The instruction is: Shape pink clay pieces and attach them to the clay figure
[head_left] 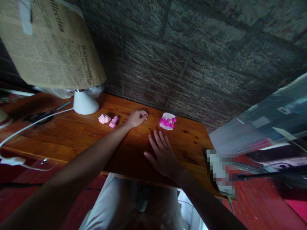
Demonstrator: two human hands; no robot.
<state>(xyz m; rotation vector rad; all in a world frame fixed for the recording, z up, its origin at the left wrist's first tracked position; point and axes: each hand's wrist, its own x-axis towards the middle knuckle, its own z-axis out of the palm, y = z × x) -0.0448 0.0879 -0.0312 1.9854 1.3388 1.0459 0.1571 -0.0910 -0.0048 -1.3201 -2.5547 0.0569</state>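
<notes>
A left hand lies with its grip curled closed, anything inside hidden, right of pink lumps; a right hand, grip open, spreads palm-down over the worktop, the pink piece just beyond its fingertips.

On table, left to right: lamp, lumps, moulded piece; wall behind.

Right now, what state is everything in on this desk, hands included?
Left hand, fingers curled; contents unclear
Right hand, open, palm down, fingers apart
Pale pink lump, rough, chunky
Slimmer pink piece, elongated, beside the lump
Pale slab, flattened, under the bright pink shape
Lamp, upright, seemingly unlit
Scissors, lying down; open or shut unclear
</notes>
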